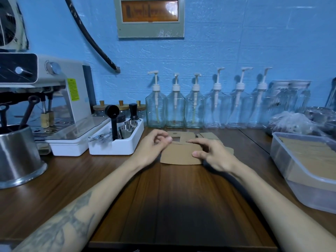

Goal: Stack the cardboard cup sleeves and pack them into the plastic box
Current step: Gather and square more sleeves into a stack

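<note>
A small stack of flat brown cardboard cup sleeves (179, 154) lies on the wooden table, in the middle. My right hand (211, 154) holds its right end, thumb on the front and forefinger along the far edge. My left hand (154, 145) hovers at the stack's left end with fingers loosely curled, blurred, holding nothing that I can see. More loose sleeves (207, 135) lie just behind, near the bottles. The clear plastic box (283, 166) stands at the right edge, with several sleeves (309, 153) lying inside it.
A white organiser tray (116, 150) with metal cups and a black scoop sits left of the sleeves. An espresso machine (54, 91) and a steel pitcher (18, 157) stand far left. Glass pump bottles (175, 108) line the blue wall. A plastic bag (291, 122) lies behind the box.
</note>
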